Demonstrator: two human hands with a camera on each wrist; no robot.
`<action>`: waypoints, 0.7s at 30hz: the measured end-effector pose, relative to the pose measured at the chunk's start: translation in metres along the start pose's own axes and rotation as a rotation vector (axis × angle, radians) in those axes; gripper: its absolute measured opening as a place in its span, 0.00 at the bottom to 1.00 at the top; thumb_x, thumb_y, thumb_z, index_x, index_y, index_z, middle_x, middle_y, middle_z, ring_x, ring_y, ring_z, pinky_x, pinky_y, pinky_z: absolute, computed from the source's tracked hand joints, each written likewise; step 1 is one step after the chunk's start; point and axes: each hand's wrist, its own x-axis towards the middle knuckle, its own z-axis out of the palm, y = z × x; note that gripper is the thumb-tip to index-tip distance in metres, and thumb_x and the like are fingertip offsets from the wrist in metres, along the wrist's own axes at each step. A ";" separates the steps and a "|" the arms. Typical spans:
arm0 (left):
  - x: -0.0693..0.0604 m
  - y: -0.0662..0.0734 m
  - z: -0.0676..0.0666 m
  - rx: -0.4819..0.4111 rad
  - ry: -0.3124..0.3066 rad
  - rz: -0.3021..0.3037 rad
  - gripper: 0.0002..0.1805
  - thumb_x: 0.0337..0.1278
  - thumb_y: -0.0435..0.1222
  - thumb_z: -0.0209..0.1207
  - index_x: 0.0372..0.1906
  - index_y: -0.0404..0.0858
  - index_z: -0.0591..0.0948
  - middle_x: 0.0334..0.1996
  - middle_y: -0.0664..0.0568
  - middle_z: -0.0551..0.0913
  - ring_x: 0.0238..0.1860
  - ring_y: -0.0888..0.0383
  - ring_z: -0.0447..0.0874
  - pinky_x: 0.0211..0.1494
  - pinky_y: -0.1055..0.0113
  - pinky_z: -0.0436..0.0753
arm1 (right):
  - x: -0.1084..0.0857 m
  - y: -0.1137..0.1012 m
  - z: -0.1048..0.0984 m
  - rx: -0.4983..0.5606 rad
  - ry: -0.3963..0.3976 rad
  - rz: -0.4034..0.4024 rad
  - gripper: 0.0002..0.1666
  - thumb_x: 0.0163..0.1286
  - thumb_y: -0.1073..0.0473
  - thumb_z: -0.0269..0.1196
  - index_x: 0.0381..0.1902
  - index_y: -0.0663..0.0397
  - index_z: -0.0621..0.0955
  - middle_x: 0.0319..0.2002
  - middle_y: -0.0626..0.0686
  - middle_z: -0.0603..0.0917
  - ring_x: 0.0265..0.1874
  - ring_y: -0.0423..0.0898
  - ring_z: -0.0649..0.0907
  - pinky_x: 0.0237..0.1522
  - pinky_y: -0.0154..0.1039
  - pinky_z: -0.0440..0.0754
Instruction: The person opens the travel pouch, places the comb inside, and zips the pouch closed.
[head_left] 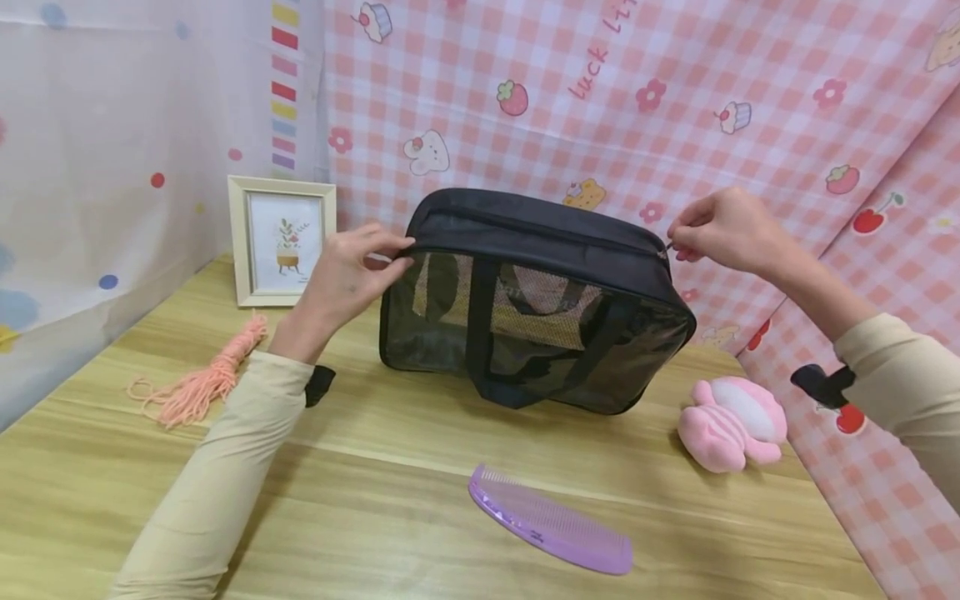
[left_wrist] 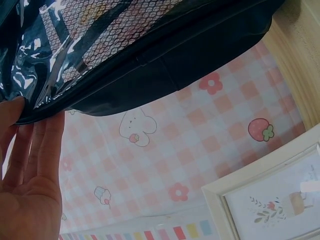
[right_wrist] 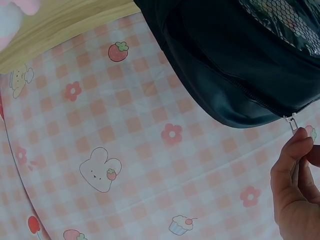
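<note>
While bag stands, comb, plush, yarn around

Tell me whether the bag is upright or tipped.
Upright: in the head view, the bag rests bottom-down on the table, its zipper along the top.

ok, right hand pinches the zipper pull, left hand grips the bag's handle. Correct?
Not the handle: the left hand pinches the upper corner of the bag, per the head view. The right hand does pinch the zipper pull.

Plain beige sleeves, black wrist attachments
</note>
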 end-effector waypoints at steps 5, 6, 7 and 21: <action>0.000 0.001 -0.001 -0.004 0.000 -0.002 0.12 0.48 0.21 0.66 0.41 0.30 0.85 0.35 0.44 0.83 0.33 0.53 0.84 0.33 0.72 0.86 | 0.002 -0.003 -0.001 0.006 -0.014 0.001 0.14 0.68 0.60 0.59 0.37 0.69 0.84 0.26 0.57 0.85 0.21 0.39 0.82 0.24 0.22 0.79; -0.001 0.001 -0.001 -0.006 0.000 -0.003 0.12 0.48 0.21 0.66 0.41 0.30 0.85 0.35 0.44 0.83 0.33 0.53 0.84 0.33 0.73 0.86 | 0.003 -0.003 -0.001 0.006 -0.018 0.006 0.15 0.68 0.60 0.59 0.37 0.69 0.84 0.26 0.57 0.85 0.21 0.39 0.82 0.24 0.22 0.79; -0.001 0.001 -0.001 -0.007 0.001 -0.005 0.12 0.48 0.21 0.66 0.41 0.30 0.85 0.35 0.44 0.83 0.33 0.53 0.84 0.33 0.74 0.85 | 0.003 -0.003 -0.002 0.004 -0.021 0.009 0.15 0.68 0.60 0.59 0.37 0.69 0.84 0.26 0.57 0.85 0.21 0.40 0.83 0.24 0.22 0.79; -0.001 0.001 0.000 -0.005 0.008 -0.006 0.12 0.48 0.21 0.66 0.41 0.31 0.86 0.34 0.45 0.83 0.33 0.54 0.84 0.34 0.72 0.86 | 0.007 -0.011 -0.004 -0.030 -0.029 0.008 0.14 0.67 0.60 0.59 0.37 0.70 0.84 0.24 0.56 0.84 0.21 0.40 0.82 0.23 0.23 0.78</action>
